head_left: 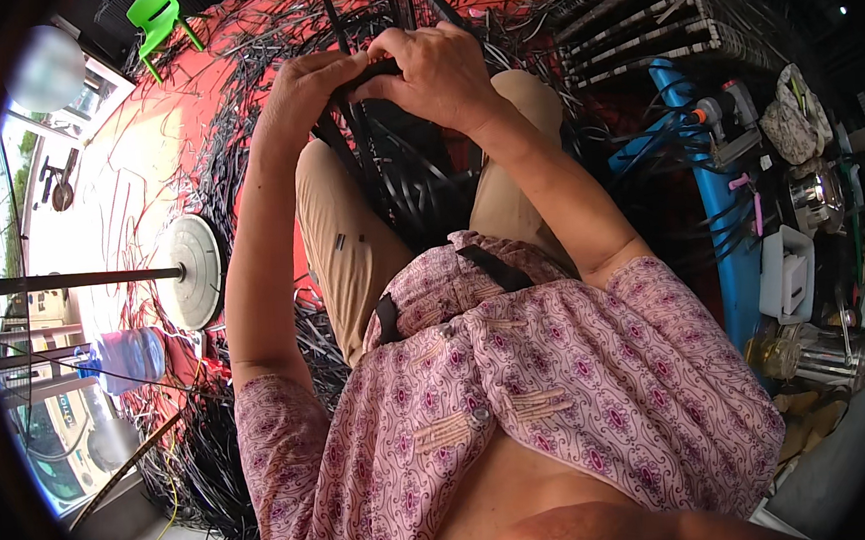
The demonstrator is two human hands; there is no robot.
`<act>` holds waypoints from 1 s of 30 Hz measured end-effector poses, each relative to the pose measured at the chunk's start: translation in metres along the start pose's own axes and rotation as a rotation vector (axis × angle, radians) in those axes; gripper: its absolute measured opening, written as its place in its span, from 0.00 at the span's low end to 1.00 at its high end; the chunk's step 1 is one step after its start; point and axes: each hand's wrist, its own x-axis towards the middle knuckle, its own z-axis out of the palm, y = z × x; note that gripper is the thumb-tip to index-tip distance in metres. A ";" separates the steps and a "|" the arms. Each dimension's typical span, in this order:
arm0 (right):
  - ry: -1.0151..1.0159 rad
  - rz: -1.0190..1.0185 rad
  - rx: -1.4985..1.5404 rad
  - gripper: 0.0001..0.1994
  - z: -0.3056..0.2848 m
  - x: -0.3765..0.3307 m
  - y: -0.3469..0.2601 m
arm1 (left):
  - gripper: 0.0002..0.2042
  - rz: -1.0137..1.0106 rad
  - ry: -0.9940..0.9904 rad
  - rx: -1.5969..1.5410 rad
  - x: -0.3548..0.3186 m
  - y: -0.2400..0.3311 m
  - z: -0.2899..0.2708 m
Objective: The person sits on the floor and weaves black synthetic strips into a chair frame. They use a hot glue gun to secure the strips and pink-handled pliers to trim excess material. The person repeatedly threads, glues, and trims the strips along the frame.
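Observation:
My left hand and my right hand meet at the top centre, both closed on a black strip that runs between them. The strip belongs to a black woven frame standing between my knees, which are in tan trousers. My thumbs press on the strip from above. A pink patterned shirt fills the lower part of the view.
Loose black strips litter the red floor around me. A round white fan base with a pole lies at the left, a green plastic chair at top left. Stacked woven panels, a blue bench and metal pots stand at the right.

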 end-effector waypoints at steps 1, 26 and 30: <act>-0.007 0.025 0.005 0.28 0.001 0.004 0.000 | 0.17 -0.089 -0.013 0.035 0.001 0.003 -0.005; 0.048 0.138 0.093 0.45 -0.004 -0.001 -0.002 | 0.10 0.282 0.008 0.208 0.029 -0.011 -0.002; 0.094 0.105 0.095 0.41 0.001 0.003 -0.010 | 0.18 0.161 0.027 0.002 0.009 -0.016 -0.002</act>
